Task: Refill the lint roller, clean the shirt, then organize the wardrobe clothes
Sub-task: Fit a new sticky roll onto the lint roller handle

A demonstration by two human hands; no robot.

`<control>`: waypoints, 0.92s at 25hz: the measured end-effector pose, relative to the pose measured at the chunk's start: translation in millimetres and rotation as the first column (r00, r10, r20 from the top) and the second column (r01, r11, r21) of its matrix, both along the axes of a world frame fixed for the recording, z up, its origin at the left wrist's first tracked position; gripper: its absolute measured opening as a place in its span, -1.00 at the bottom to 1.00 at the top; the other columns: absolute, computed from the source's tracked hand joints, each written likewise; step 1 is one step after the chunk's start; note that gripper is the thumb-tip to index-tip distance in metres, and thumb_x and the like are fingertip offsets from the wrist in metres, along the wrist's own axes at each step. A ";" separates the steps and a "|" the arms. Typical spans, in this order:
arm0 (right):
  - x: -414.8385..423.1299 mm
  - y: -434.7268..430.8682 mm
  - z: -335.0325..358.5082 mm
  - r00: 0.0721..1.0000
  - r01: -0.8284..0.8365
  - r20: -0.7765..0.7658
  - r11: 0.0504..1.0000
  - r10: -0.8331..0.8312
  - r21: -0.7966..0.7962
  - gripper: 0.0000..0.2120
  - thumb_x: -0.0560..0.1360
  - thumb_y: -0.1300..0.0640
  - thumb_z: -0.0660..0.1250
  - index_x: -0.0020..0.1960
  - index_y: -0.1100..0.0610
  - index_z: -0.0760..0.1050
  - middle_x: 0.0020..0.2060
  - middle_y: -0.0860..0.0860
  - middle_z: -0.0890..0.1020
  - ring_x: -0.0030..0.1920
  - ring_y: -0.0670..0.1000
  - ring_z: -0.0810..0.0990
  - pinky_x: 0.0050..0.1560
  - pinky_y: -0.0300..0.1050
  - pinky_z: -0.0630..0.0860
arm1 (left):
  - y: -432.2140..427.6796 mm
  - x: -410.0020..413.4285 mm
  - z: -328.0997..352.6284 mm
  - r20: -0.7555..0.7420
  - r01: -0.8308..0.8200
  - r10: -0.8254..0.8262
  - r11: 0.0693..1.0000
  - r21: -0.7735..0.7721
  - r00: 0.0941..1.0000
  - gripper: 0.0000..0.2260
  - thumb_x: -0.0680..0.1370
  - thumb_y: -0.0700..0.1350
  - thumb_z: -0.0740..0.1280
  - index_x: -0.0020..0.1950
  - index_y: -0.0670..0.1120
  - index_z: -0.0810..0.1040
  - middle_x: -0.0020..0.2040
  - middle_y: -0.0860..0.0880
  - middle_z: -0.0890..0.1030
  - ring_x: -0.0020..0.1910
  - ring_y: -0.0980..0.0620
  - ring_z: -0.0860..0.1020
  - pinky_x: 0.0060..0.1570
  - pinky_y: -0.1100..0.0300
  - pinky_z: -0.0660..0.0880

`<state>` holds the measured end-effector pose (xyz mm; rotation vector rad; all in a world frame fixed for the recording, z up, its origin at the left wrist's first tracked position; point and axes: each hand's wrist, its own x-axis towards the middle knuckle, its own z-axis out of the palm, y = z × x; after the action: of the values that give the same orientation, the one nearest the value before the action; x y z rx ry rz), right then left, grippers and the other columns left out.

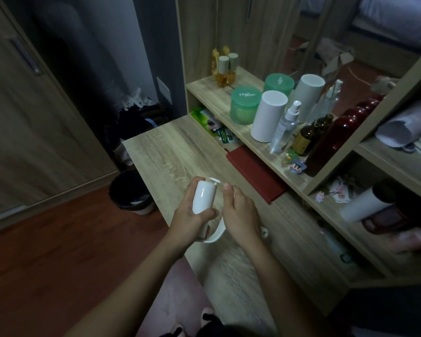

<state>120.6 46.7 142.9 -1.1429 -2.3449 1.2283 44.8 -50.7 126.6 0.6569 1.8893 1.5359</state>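
A glossy white plastic lint roller [204, 195] with curved handle, gripped by the left hand [192, 218]; right hand [241, 212] grasps its handle, over the wooden desk [170, 152].

Two hands are in view, a left hand [192, 218] and a right hand [241, 212], with one white lint roller [203, 197] between them. The shelf [204, 87] carries one green jar [245, 108], one white cylinder [267, 116], one clear spray bottle [286, 127], one brown bottle [308, 138] and one dark red bottle [331, 145], each doubled by the mirror behind. One red notebook [255, 176] lies on the desk [180, 154], one bin [131, 193] stands on the floor, and another white roll [365, 205] lies in a lower compartment.
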 end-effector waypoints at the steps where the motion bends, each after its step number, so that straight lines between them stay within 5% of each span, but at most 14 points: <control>1: -0.2 -1.1 -0.8 1.000 0.004 -0.011 1.000 -0.004 -0.008 -0.59 0.60 -0.09 -0.04 0.20 0.08 0.46 -0.07 0.08 0.63 -0.11 0.03 0.53 -0.12 -0.11 0.35 | -0.5 -0.3 0.7 -0.013 0.008 -0.008 1.000 -0.004 1.000 -0.45 0.34 -0.16 0.37 0.27 0.16 0.34 -0.19 0.20 0.51 -0.24 0.05 0.50 -0.29 0.09 0.47; 10: -1.5 6.5 8.6 0.993 -0.070 -0.094 0.997 0.073 0.042 -0.67 0.61 -0.05 -0.04 0.07 0.04 0.46 -0.29 -0.10 0.50 -0.30 -0.12 0.47 -0.28 -0.15 0.32 | 0.1 0.0 16.2 -0.198 0.031 -0.039 0.999 -0.041 0.979 -0.34 0.40 -0.12 0.42 0.25 0.46 0.18 0.05 0.32 0.47 -0.15 0.10 0.56 -0.22 0.24 0.50; 13: 0.0 12.6 12.6 0.960 -0.205 -0.186 0.978 0.208 0.033 -0.73 0.62 -0.06 -0.07 -0.09 -0.04 0.35 -0.38 -0.04 0.52 -0.34 -0.04 0.52 -0.32 -0.10 0.38 | -2.4 -2.8 24.0 -0.254 -0.019 0.015 1.000 -0.012 0.967 -0.36 0.43 -0.01 0.45 0.32 0.36 0.15 0.10 0.22 0.51 -0.11 0.15 0.59 -0.26 0.36 0.48; 15: 6.4 16.3 14.2 0.925 -0.337 -0.179 0.942 0.334 0.016 -0.72 0.61 -0.08 -0.10 0.09 -0.05 0.35 -0.34 -0.03 0.56 -0.31 -0.05 0.55 -0.28 -0.09 0.44 | -6.3 -2.2 27.7 -0.238 -0.075 0.078 0.997 0.020 0.968 -0.48 0.40 0.09 0.45 0.23 0.24 0.23 -0.04 0.05 0.59 -0.23 0.16 0.62 -0.38 0.38 0.47; 18: 21.5 23.3 7.5 0.902 -0.431 -0.007 0.900 0.432 0.070 -0.54 0.54 -0.17 -0.15 0.29 -0.06 0.34 -0.25 -0.12 0.57 -0.22 -0.10 0.57 -0.13 -0.09 0.48 | -12.1 0.5 27.0 -0.206 -0.112 0.121 0.992 0.053 0.971 -0.63 0.42 -0.01 0.47 0.04 0.18 0.31 -0.23 -0.06 0.60 -0.47 0.13 0.56 -0.49 0.32 0.44; 23: 34.3 18.0 -16.1 0.937 -0.336 -0.006 0.906 0.349 0.258 -0.35 0.44 -0.22 -0.22 -0.39 0.14 0.49 -0.53 -0.03 0.47 -0.50 -0.01 0.45 -0.47 -0.29 0.21 | -16.5 0.1 24.9 -0.263 -0.044 0.055 0.998 0.048 0.963 -0.61 0.32 0.16 0.43 0.06 0.33 0.36 -0.22 0.08 0.63 -0.37 0.19 0.59 -0.37 0.29 0.47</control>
<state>154.9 64.7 126.8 -0.6259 -2.6449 0.9982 44.9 -67.2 151.4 0.8764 2.0869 1.5871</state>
